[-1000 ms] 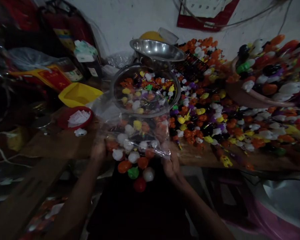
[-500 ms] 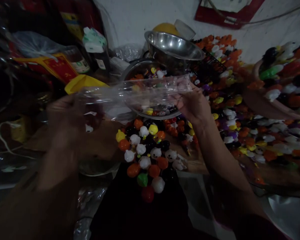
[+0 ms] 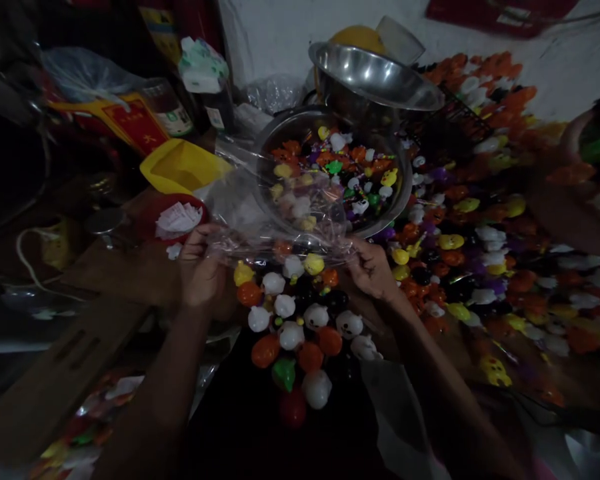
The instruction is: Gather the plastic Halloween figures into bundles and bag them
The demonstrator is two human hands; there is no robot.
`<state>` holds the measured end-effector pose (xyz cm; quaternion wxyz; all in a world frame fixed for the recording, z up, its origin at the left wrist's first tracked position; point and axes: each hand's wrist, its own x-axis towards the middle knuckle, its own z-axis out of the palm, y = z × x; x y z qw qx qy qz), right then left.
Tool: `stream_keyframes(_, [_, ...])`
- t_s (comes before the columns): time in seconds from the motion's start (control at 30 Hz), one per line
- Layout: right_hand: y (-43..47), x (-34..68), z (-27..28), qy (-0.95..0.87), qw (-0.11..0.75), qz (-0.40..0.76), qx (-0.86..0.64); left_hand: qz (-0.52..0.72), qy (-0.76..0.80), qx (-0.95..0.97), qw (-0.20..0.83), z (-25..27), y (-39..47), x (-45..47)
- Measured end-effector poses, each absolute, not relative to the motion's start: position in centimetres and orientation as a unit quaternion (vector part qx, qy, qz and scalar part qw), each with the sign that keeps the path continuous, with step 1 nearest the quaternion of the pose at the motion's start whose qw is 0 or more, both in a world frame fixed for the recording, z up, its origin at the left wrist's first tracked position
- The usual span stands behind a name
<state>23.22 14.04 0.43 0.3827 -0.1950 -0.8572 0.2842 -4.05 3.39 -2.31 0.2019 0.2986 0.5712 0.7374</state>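
A clear plastic bag [image 3: 280, 200] is stretched between my two hands, its near edge drawn nearly straight. My left hand [image 3: 200, 267] is closed on the left corner, and my right hand [image 3: 373, 267] pinches the right one. Through the film shows part of a metal basin [image 3: 403, 200] full of small colourful figures. Just below the bag, a cluster of small plastic toy heads [image 3: 291, 335] in white, orange, yellow, black, green and red lies over the table edge and my dark lap.
A large heap of similar toys [image 3: 480, 267] covers the right side. Behind the basin sits a steel bowl [image 3: 375, 73]. To the left are a yellow scoop-like container [image 3: 180, 167], a red bowl [image 3: 153, 217] with white paper slips, and a stool-like board [image 3: 75, 353].
Both hands have come down and closer together, lowering the bag from over the basin to its near rim. The bag now hangs more spread out. The view has shifted slightly.
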Motion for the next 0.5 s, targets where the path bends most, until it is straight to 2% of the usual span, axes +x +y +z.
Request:
stream_keyframes(0.13, [12.3, 23.6, -0.9, -0.856, 0.376, 0.250, -0.250, 0.688, 0.622, 0.353, 0.125, -3.1, 1.9, -3.1])
stream_keyframes(0.37, [14.9, 21.3, -4.2, -0.765, 0.330, 0.482, -0.272, 0.603, 0.692, 0.394, 0.037, -4.7, -0.1, -2.7])
stream_keyframes(0.5, [16.0, 18.6, -5.7, -0.777, 0.297, 0.505, -0.230, 0.593, 0.722, 0.357, 0.005, -6.0, -2.5, -2.9])
